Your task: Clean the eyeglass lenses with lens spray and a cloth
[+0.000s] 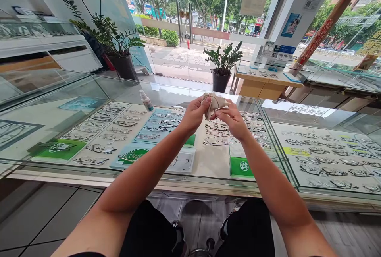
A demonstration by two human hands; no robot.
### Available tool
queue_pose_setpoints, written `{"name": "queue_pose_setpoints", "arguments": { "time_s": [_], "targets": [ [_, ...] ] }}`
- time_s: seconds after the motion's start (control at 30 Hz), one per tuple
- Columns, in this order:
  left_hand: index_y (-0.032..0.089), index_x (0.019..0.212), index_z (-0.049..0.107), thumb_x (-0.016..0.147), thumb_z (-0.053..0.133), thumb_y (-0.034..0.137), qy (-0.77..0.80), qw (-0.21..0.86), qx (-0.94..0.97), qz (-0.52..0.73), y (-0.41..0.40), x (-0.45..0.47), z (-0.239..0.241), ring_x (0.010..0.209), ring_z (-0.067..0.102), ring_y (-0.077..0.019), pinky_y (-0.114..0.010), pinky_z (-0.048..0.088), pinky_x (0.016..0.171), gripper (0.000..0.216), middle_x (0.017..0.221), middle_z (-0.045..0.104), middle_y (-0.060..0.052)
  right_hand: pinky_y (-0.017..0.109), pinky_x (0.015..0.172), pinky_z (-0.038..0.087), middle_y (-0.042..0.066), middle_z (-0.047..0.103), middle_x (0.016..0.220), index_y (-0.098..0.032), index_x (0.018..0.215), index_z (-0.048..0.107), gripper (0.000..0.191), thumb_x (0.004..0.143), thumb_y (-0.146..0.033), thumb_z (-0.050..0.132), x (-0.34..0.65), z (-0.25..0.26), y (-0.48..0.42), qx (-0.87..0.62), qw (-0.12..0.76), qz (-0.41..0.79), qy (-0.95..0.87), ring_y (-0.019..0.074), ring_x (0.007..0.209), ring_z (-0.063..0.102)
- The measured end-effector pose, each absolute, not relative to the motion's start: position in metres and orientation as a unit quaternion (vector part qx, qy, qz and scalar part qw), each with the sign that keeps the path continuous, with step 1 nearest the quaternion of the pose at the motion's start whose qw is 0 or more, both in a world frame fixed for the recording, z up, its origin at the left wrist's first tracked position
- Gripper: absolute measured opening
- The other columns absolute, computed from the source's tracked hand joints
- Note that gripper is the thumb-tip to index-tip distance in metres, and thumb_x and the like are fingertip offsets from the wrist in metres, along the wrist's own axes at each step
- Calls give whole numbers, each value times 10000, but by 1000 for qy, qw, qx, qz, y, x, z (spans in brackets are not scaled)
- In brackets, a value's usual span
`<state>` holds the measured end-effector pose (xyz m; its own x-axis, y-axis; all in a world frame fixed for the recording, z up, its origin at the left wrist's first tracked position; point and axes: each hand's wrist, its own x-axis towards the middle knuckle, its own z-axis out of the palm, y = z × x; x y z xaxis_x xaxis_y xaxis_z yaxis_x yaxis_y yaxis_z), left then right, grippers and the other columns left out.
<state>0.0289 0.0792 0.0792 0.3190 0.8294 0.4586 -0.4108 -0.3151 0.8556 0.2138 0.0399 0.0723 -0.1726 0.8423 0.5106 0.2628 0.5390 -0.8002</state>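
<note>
Above the glass counter, my left hand is closed on a beige cleaning cloth, thumb pressed on top. The thin rim of a pair of eyeglasses shows against the cloth, which is folded around part of it. My right hand is closed at the other side, fingers bent around the eyeglasses and touching the cloth; most of the frame is hidden by cloth and fingers. A small white spray bottle stands upright on the counter, left of my hands.
Below the glass top of the display counter lie rows of eyeglasses and green cards. Another case section adjoins at right. Two potted plants stand beyond, before a glass front. My legs are under the counter edge.
</note>
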Motion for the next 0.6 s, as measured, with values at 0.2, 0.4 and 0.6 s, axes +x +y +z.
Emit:
{"name": "queue_pose_setpoints", "arguments": {
  "time_s": [0.2, 0.4, 0.6],
  "targets": [
    [167, 891, 707, 840, 959, 703, 167, 588, 595, 522, 85, 23, 82, 693, 611, -130, -259, 498, 674, 594, 768, 697, -1, 545, 1369, 318, 79, 788, 1372, -306, 891, 928, 339, 1028, -532, 715, 218, 76, 41, -374, 519, 284, -714, 351, 1475, 539],
    [162, 936, 737, 834, 987, 641, 174, 590, 612, 496, 87, 18, 82, 710, 654, -139, -255, 528, 678, 550, 805, 731, -17, 449, 1008, 543, 65, 818, 921, -247, 811, 894, 382, 984, -551, 742, 220, 83, 42, -333, 485, 381, -714, 264, 970, 687],
    [154, 1119, 804, 800, 1041, 524, 186, 592, 615, 487, 82, 16, 85, 816, 734, -172, -271, 599, 750, 543, 985, 815, -73, 422, 992, 564, 59, 844, 972, -257, 860, 930, 375, 917, -611, 819, 218, 80, 43, -337, 486, 429, -683, 259, 1002, 715]
  ]
}}
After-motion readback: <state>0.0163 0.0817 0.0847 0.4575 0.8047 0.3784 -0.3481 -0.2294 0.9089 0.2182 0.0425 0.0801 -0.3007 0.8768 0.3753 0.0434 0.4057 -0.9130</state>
